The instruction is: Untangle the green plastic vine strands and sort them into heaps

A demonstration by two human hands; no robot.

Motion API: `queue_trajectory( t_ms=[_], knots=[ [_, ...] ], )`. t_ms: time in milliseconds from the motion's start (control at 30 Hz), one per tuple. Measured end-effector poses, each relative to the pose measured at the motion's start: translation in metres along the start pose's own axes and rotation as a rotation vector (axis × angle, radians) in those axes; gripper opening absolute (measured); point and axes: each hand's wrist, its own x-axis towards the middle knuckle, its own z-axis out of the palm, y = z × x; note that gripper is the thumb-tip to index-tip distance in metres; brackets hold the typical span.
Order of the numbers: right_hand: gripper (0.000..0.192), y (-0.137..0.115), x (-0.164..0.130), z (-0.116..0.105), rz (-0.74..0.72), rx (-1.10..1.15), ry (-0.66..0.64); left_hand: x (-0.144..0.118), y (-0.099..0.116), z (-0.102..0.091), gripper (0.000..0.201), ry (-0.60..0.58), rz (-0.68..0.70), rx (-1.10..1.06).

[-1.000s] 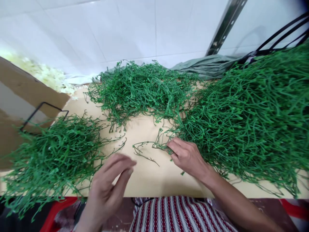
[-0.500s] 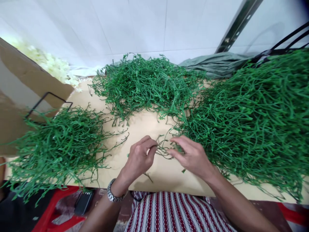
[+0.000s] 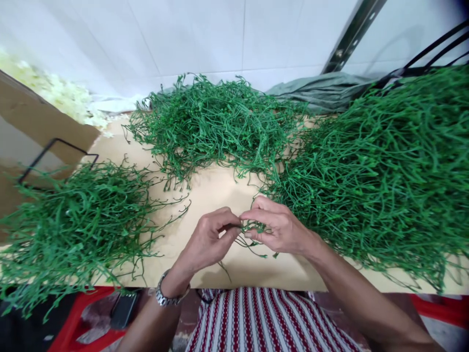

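Near the table's front edge, my left hand (image 3: 214, 238) pinches a few thin green plastic plant stems (image 3: 252, 247) between thumb and fingertips. My right hand (image 3: 280, 226) meets it from the right, its thumb and fingers closed around the stems' branching ends. The fingertips of both hands nearly touch, and the exact grip point is partly hidden. Close to my right hand spreads a large pile of green artificial stems (image 3: 381, 181). Another heap of stems (image 3: 216, 122) lies behind my hands, and a third bunch (image 3: 88, 220) rests at the left.
A cardboard box (image 3: 44, 122) and a black wire frame (image 3: 54, 146) stand at the left. Pale yellow flowers (image 3: 54, 90) lie behind the box. Green cloth (image 3: 322, 90) runs along the wall. A single loose stem (image 3: 225, 270) lies on the table (image 3: 212, 190). Below are red stools (image 3: 82, 313).
My right hand has moved left and closed on the stems beside my left hand. The stems' free ends now point down and right. The whole view has shifted slightly.
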Motion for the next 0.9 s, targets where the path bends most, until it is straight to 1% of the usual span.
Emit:
queue_trajectory(
  t_ms=[133, 167, 233, 333, 433, 567, 633, 733, 833, 900],
  knots=[
    [0.014, -0.005, -0.002, 0.001, 0.019, -0.156, -0.004, 0.001, 0.0, -0.001, 0.012, -0.019, 0.01, 0.026],
    [0.013, -0.006, -0.002, 0.001, 0.028, -0.198, -0.007, 0.001, 0.0, -0.001, 0.012, -0.018, 0.015, 0.024],
    [0.017, -0.008, -0.002, 0.002, 0.048, -0.25, -0.012, 0.001, -0.002, 0.0, 0.013, -0.009, 0.028, 0.031],
    [0.023, -0.01, -0.003, 0.003, 0.053, -0.256, 0.002, 0.0, -0.004, 0.003, 0.014, 0.027, 0.044, 0.102],
    [0.027, -0.008, -0.003, 0.005, 0.034, -0.239, -0.007, -0.002, -0.004, 0.005, 0.015, 0.043, 0.024, 0.176],
    [0.031, -0.007, -0.003, 0.006, 0.044, -0.219, -0.027, -0.002, -0.001, 0.003, 0.018, -0.035, 0.018, 0.223],
    [0.031, -0.008, -0.003, 0.005, 0.038, -0.24, -0.048, 0.0, -0.001, 0.003, 0.017, -0.078, 0.04, 0.249],
    [0.027, -0.011, -0.002, 0.004, 0.009, -0.331, -0.106, 0.001, 0.0, 0.003, 0.027, -0.092, 0.092, 0.349],
    [0.026, -0.014, -0.004, 0.0, -0.024, -0.368, -0.154, -0.002, 0.0, -0.001, 0.028, -0.141, 0.206, 0.455],
    [0.025, -0.015, -0.007, -0.008, -0.042, -0.338, -0.162, -0.006, -0.001, -0.011, 0.026, -0.193, 0.281, 0.488]
  ],
)
